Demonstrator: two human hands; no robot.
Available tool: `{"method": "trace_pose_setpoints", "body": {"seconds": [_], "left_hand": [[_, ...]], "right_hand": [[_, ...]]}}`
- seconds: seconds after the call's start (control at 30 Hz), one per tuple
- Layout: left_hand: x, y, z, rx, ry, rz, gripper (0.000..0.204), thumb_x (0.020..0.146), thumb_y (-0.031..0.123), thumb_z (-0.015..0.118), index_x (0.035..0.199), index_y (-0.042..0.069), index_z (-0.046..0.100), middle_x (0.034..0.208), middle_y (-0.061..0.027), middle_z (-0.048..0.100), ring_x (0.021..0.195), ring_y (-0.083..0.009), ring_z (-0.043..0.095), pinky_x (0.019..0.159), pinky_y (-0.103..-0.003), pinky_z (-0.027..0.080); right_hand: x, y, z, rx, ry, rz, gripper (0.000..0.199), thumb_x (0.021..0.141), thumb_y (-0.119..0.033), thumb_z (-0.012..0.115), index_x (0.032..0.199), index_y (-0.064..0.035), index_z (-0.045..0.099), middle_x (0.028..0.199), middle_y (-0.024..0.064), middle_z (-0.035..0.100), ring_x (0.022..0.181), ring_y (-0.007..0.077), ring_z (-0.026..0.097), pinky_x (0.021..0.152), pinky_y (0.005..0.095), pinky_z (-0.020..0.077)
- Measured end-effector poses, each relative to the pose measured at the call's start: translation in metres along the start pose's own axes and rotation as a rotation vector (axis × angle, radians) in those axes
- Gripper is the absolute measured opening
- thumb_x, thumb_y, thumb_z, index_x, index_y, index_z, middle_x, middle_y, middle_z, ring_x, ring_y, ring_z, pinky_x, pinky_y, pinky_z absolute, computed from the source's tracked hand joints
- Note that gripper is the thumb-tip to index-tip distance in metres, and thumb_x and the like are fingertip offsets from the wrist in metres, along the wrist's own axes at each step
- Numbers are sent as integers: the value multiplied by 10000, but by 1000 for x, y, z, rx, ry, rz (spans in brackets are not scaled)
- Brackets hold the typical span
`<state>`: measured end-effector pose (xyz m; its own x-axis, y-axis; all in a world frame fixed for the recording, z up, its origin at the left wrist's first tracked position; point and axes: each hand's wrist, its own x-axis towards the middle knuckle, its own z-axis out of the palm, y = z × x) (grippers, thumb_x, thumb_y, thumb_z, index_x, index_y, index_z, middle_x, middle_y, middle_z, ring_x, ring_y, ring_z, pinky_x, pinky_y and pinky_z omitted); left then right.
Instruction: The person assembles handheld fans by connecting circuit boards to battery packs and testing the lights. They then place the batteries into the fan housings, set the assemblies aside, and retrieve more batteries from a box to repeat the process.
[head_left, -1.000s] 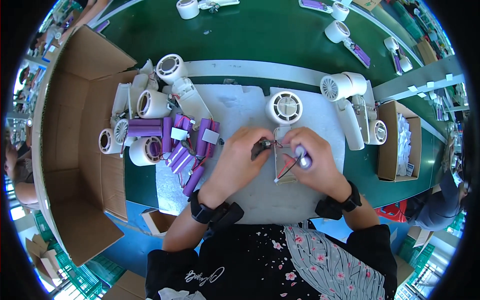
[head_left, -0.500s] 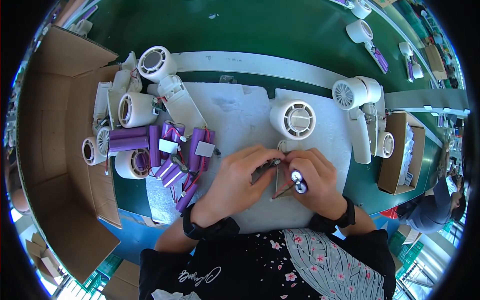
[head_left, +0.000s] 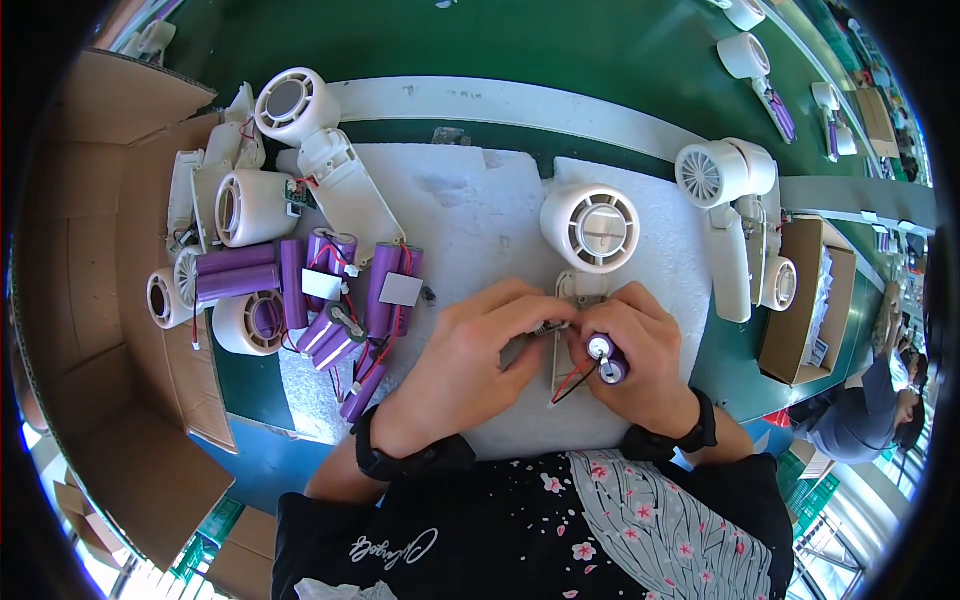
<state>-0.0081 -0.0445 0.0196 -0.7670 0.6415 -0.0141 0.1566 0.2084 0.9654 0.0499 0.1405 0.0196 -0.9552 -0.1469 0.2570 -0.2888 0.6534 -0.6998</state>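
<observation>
My right hand point(head_left: 648, 362) is closed around a purple battery pack point(head_left: 614, 371), with the silvery cell ends facing up. Red and black wires point(head_left: 570, 384) trail from the pack to a small white connector. My left hand point(head_left: 462, 352) pinches a small dark metallic part point(head_left: 547, 327), too hidden by the fingers to name. Both sets of fingertips meet over the open white handle point(head_left: 584, 287) of a handheld fan. Its round fan head point(head_left: 594, 229) lies just beyond them on a white foam sheet point(head_left: 470, 205).
Several purple battery packs point(head_left: 388, 290) lie left of my hands, beside white fan bodies point(head_left: 340, 185). A large cardboard box point(head_left: 85, 300) stands at far left. More fans point(head_left: 712, 175) and a small carton point(head_left: 795, 300) sit at right. Beyond a pale rail point(head_left: 520, 100) is a green surface.
The battery pack in my right hand has tipped slightly and shows more of its purple side. More of the fan handle shows past my fingers. The whole view has shifted a little.
</observation>
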Motion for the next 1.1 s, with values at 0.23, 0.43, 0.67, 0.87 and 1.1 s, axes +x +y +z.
{"method": "trace_pose_setpoints", "body": {"seconds": [0.23,0.43,0.67,0.87,1.1], "left_hand": [[-5,-12,3,167,93,177,312,693,-109,644,966,37,688,1033,-140,628,829,-270,657,738,-309,530],[-4,2,7,26,111,56,309,715,-128,640,970,40,683,1033,-132,608,836,-231,655,723,-287,530],[-5,-5,9,-144,90,-68,289,738,-113,692,993,19,661,1020,-107,604,853,-155,640,730,-266,533],[-5,-5,8,-168,43,-80,275,742,-85,725,991,12,663,1002,-101,608,854,-155,637,725,-259,533],[-4,-2,4,-33,53,-38,223,760,-15,757,969,24,691,946,-109,629,833,-178,643,705,-264,519]], "right_hand": [[1,2,-4,-49,-65,-83,274,585,76,720,755,-74,566,736,42,638,642,239,549,566,318,451],[1,4,-2,-101,-41,-184,356,509,0,713,832,-67,580,747,45,605,678,240,556,555,334,467],[-12,12,-2,152,116,-63,381,616,74,687,960,-34,566,821,96,607,694,223,561,579,314,462],[-5,11,-2,137,219,65,340,697,73,673,1006,-9,557,874,114,562,691,187,531,569,283,428],[-6,12,-5,152,133,-2,342,682,-30,740,1009,-47,640,861,104,521,658,161,484,524,266,369]]}}
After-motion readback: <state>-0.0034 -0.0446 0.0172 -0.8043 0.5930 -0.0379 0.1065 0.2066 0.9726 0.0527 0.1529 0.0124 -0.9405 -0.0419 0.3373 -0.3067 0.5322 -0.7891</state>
